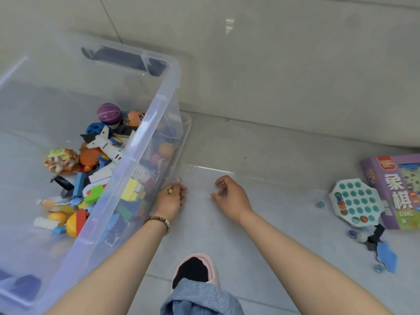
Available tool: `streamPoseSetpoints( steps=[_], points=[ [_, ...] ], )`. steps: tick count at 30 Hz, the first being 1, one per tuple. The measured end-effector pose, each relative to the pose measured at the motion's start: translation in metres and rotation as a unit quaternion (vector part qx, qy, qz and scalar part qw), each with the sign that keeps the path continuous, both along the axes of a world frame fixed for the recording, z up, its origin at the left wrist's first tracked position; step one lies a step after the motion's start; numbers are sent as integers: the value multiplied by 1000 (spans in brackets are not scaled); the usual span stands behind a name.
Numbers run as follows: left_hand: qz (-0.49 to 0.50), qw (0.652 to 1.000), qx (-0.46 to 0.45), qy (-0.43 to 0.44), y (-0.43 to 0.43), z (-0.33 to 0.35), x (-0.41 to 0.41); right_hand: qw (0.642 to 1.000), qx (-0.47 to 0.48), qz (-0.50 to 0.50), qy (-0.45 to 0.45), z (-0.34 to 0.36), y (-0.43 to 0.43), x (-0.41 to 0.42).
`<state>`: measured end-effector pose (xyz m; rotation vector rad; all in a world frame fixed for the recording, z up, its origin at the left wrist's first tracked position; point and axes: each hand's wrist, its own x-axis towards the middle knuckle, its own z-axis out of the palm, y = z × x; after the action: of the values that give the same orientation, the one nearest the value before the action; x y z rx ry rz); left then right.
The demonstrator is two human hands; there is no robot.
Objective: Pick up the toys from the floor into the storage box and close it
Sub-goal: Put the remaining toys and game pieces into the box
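The clear storage box [175,71] stands at the left, holding several toys such as a purple ball [108,113] and a white plane [106,144]. A transparent lid [213,169] lies low on the floor just right of the box, and only its far edge shows clearly. My left hand [171,200] is closed beside the box wall around a small yellow piece [170,191]. My right hand [230,197] hovers over the lid with curled fingers, and I cannot tell whether it grips anything.
On the floor at the right lie a teal peg board [355,202], a purple game box [396,189], several marbles [351,233] and a blue scrap [386,258]. My foot in a pink slipper [195,268] is below the hands. A pale wall rises behind.
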<state>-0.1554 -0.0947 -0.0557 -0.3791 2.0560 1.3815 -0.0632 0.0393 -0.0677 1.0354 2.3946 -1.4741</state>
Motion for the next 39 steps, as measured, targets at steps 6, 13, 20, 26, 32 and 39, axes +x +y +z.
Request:
streamPoseSetpoints(
  steps=[6, 13, 20, 26, 32, 39],
  points=[
    [17, 999, -7, -30, 6, -2, -5, 999, -13, -26, 30, -13, 2, 7],
    [24, 999, 26, -2, -8, 12, -1, 995, -52, -56, 65, -13, -3, -10],
    [32, 997, 66, -7, -29, 15, 9, 996, -21, -3, 87, -3, -19, -63],
    [19, 997, 73, -13, -29, 16, 7, 995, 42, 88, 16, -5, -28, -87],
    [34, 996, 74, -23, -27, 23, 9, 976, 143, 162, -33, -2, -29, -69],
    [-56, 989, 133, -43, 27, 87, 27, 928, -290, -224, -60, 86, 18, -8]
  ],
)
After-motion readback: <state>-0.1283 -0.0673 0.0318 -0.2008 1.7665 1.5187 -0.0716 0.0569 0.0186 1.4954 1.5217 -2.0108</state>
